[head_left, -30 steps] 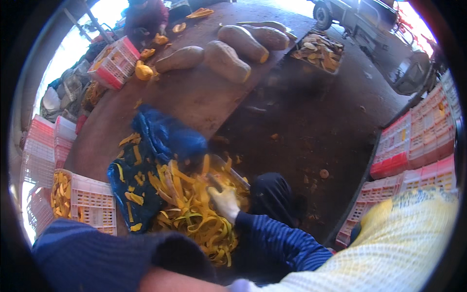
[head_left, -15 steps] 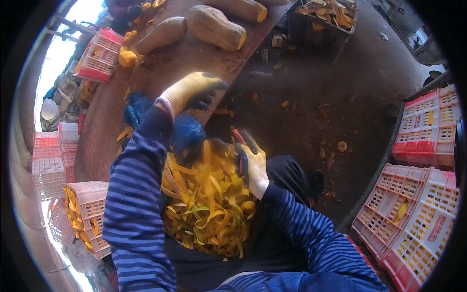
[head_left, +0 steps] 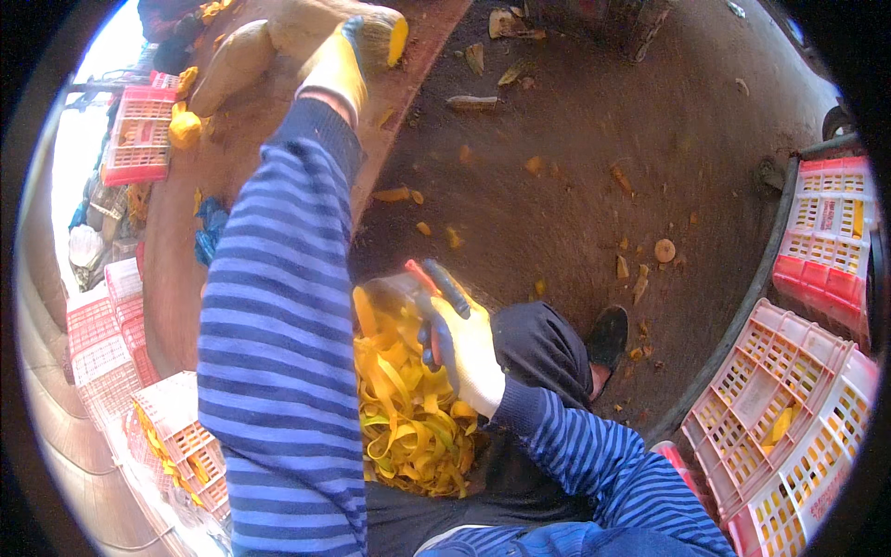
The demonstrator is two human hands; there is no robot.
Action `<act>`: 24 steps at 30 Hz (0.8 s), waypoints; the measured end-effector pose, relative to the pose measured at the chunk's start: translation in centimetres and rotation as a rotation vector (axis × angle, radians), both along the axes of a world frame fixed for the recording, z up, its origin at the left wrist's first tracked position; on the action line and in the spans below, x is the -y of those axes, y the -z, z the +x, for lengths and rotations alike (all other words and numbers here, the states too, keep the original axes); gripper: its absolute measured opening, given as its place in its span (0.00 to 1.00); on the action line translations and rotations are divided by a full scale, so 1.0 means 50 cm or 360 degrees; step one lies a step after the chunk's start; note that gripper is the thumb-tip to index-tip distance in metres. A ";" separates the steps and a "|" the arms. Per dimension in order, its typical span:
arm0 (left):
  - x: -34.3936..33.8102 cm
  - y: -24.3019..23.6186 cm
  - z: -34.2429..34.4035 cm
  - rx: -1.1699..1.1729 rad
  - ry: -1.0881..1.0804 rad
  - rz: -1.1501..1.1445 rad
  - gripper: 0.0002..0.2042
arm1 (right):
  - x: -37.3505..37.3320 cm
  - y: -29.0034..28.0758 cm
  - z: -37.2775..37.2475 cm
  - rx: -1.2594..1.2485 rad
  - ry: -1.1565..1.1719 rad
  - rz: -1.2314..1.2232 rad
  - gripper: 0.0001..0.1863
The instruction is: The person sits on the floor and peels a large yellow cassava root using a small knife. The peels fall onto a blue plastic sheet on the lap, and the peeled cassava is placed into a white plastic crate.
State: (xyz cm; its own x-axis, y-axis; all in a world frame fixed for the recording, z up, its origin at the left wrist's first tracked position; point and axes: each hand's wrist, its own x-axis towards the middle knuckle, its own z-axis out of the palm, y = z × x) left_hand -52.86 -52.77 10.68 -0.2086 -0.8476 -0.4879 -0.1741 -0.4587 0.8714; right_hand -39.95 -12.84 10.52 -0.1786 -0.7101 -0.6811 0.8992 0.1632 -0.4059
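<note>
My left hand (head_left: 336, 72), in a pale yellow glove with dark fingertips, reaches far forward onto a large tan squash (head_left: 297, 28) with an orange cut end. Its visible finger lies stretched along the squash; the others are hidden. My right hand (head_left: 464, 343), gloved alike, is closed round a red-handled peeler (head_left: 419, 273) above my lap; its blade cannot be made out. Below it, a heap of yellow-orange peel ribbons (head_left: 408, 427) lies over my lap, some with green edges. My left sleeve covers part of the heap.
Another squash (head_left: 232, 65) lies on the brown board (head_left: 176, 232), near a blue plastic bag (head_left: 212, 227). Red-and-white crates stand at left (head_left: 139, 130) and right (head_left: 826, 223). Scraps, including a round slice (head_left: 665, 251), litter the dark floor. A dark bin (head_left: 603, 23) stands at the back.
My left hand has moved forward and left, from above the board's edge to the squash. My right hand stays over the peels with the peeler. The view has shifted.
</note>
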 end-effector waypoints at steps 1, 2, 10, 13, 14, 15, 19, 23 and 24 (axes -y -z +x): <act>0.015 0.014 -0.017 -0.0036 -0.0002 0.0022 0.32 | -0.002 -0.001 -0.003 0.0025 -0.0043 -0.0005 0.29; 0.029 0.025 -0.033 -0.0073 0.0003 0.0040 0.32 | -0.003 -0.003 -0.006 0.0059 -0.0039 0.0019 0.29; 0.068 0.057 -0.051 -0.0343 0.0094 0.0222 0.32 | 0.002 -0.011 -0.003 0.0082 0.0040 0.0028 0.29; 0.049 0.028 -0.001 -0.0449 0.0147 0.0263 0.32 | 0.005 0.002 0.002 0.0129 0.0082 -0.0019 0.29; 0.037 0.016 0.025 -0.0477 0.0153 0.0277 0.32 | 0.008 0.007 0.005 0.0063 0.0097 -0.0005 0.29; 0.026 0.000 0.056 -0.0495 0.0171 0.0262 0.32 | 0.010 0.012 0.006 0.0047 0.0124 -0.0011 0.29; -0.044 -0.075 0.236 -0.0716 0.0316 0.0284 0.31 | 0.028 0.026 0.016 0.0057 0.0271 -0.0030 0.26; -0.223 -0.082 0.411 -0.1287 0.0257 0.0529 0.30 | 0.043 0.035 0.021 0.0060 0.0209 -0.0009 0.25; -0.286 -0.068 0.453 -0.1487 0.0221 0.0608 0.32 | 0.043 0.037 0.021 0.0040 0.0218 0.0027 0.25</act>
